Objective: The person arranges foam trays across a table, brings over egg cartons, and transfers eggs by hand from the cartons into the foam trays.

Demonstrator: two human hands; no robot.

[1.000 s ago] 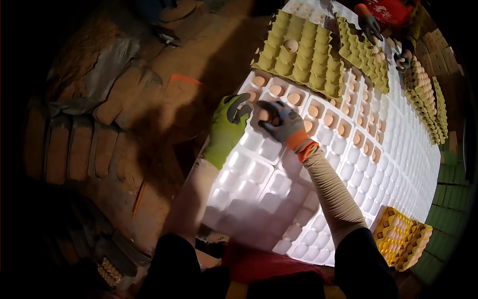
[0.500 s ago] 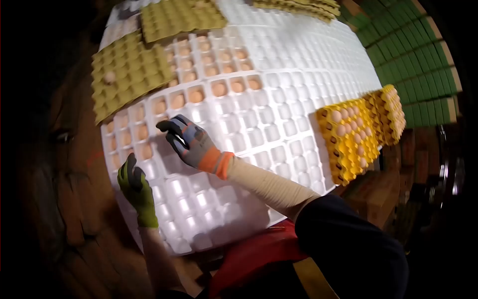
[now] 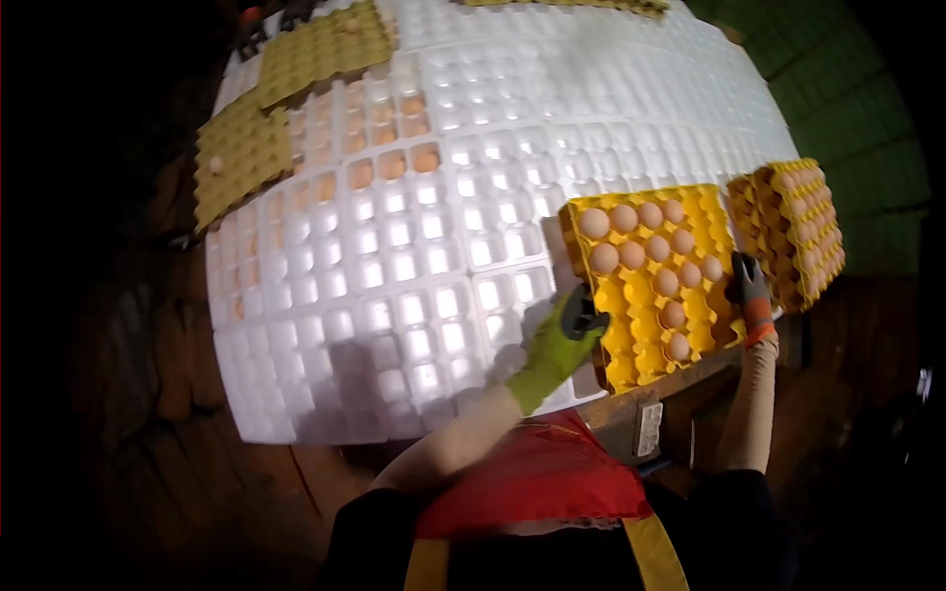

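A yellow egg tray with several brown eggs lies at the right front of the white moulded trays. My left hand, in a green glove with dark fingertips, grips its left edge. At its right edge is my right hand, in a grey and orange glove, its fingers closed on the rim. Eggs fill the upper left and middle of the yellow tray; several of its front and right cups hold none. Behind my right hand stand more yellow trays with eggs.
Two olive egg trays lie on the white trays at the far left, each with an egg. Brown eggs sit in white cups beside them. Another person's gloved hand shows at the top left. Green stacks stand at the right.
Both my hands have moved right, from the white cups to the yellow tray, and have taken hold of its sides. That tray sits nearer the middle of the view.
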